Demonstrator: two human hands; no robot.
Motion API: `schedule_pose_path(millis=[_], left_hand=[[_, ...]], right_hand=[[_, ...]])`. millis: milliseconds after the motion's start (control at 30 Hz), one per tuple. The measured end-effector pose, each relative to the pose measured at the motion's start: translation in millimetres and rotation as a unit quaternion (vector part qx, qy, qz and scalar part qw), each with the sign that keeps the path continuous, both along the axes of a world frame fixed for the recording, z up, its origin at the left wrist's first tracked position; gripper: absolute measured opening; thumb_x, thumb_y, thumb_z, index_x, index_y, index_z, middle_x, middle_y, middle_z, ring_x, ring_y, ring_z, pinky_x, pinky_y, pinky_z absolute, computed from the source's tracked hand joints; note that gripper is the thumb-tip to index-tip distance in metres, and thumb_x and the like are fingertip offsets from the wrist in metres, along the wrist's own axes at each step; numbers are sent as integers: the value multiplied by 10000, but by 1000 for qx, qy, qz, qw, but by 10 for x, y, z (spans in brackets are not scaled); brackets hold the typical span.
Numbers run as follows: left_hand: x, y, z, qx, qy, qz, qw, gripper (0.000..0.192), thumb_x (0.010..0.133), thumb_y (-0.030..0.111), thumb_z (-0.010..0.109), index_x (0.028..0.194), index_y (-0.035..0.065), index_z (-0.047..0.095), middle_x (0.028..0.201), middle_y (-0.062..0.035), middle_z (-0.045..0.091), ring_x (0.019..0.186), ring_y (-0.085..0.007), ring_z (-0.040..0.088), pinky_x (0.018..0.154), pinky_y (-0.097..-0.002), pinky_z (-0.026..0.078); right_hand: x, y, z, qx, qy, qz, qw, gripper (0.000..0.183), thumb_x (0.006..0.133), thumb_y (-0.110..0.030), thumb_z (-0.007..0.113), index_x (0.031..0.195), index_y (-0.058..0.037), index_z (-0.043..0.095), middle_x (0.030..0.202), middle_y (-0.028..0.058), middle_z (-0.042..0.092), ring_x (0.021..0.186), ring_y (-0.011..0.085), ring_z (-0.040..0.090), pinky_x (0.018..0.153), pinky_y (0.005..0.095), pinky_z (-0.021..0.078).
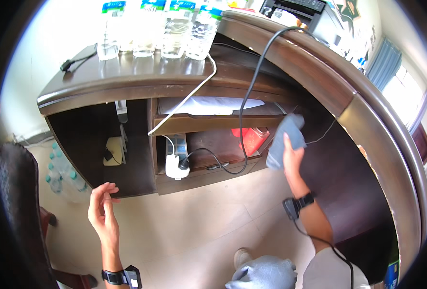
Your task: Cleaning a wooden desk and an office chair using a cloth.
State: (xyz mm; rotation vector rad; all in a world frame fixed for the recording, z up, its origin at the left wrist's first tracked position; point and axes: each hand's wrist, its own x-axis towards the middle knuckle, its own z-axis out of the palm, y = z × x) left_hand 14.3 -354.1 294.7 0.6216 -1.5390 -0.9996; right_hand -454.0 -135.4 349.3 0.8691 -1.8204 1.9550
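My right hand (293, 157) grips a folded blue-grey cloth (287, 139), blurred, beside the right end of the wooden side cabinet (199, 130). Lower left, my left hand (104, 207) hangs in front of the cabinet's dark open compartment, fingers loosely curled and holding nothing. Papers (213, 104) lie in the cabinet's upper slot, and a red container (254, 141) rests in the shelf below. A white power adapter (176, 168) with a black plug (183, 164) in it sits at that shelf's left front edge.
Several water bottles (172, 32) stand on the cabinet top. A black cable (255, 76) loops down from the desk (343, 86), near a white cable (188, 97). More bottles (63, 177) lie on the floor at left, by a dark chair (22, 202). A printer (307, 16) stands on the desk.
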Motion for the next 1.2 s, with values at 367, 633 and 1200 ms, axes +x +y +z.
schedule_pose_path(millis=[367,633,1200], left_hand=[[53,-26,132,-22,18,20,999,232,1066,62,492,1231,-6,641,1119,-116,691,995,-181,678,747,-293,578],[-43,-207,398,-76,66,65,993,235,1070,56,481,1226,-27,636,1105,-131,691,983,-188,676,745,-299,577],[-187,-283,119,-72,57,94,991,232,1065,29,467,1212,-23,638,1083,-136,689,970,-191,676,752,-301,581]], right_hand=[[-480,-408,176,355,215,-129,900,527,791,-129,682,1315,-169,640,1213,132,590,964,387,680,857,496,549],[-1128,516,223,-136,-370,132,909,639,1026,-462,561,1468,-7,487,1457,111,564,1261,259,588,1092,376,447],[-295,-1001,1454,303,229,106,919,451,1008,-293,617,1380,-39,602,1382,123,620,1310,210,540,1141,355,362]])
